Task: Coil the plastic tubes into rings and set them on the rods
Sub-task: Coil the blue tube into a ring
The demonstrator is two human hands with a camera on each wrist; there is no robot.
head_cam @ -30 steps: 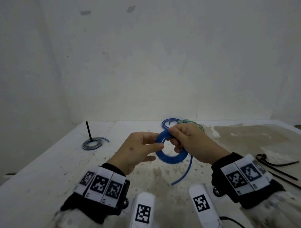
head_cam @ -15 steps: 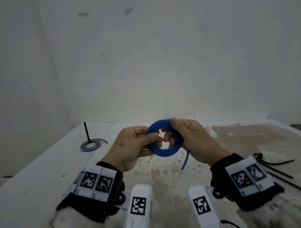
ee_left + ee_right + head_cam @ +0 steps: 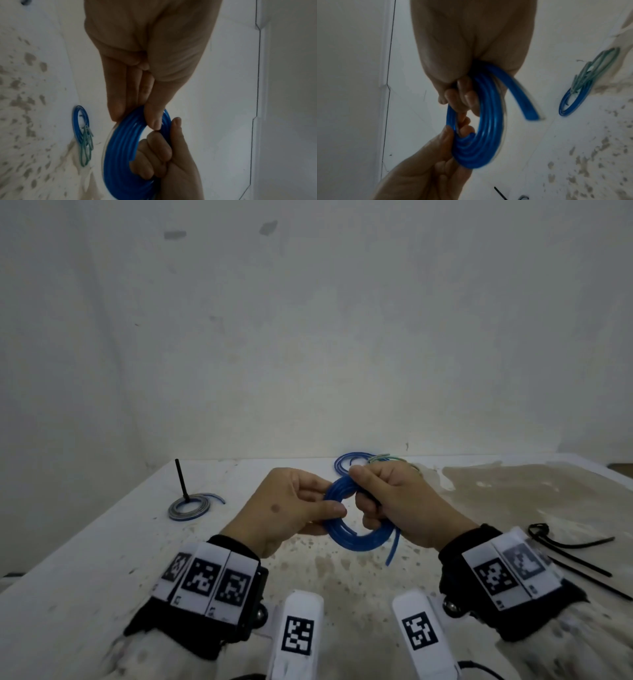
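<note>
Blue tube coil [image 3: 356, 529] pinched by left hand [image 3: 284, 508] and right hand [image 3: 400, 505] fingers; head view alone shows the rod [image 3: 181, 479].

The blue tube [image 3: 356, 537] I coiled looked like smooth, glossy plastic, faintly translucent at its edges. The counter [image 3: 102, 559] under me was matt white, speckled and stained. The rod [image 3: 181, 479] looked matt black.

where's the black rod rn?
Head view: black rod stands upright far left on the table, a grey-blue tube ring around its base, left of both hands.
</note>
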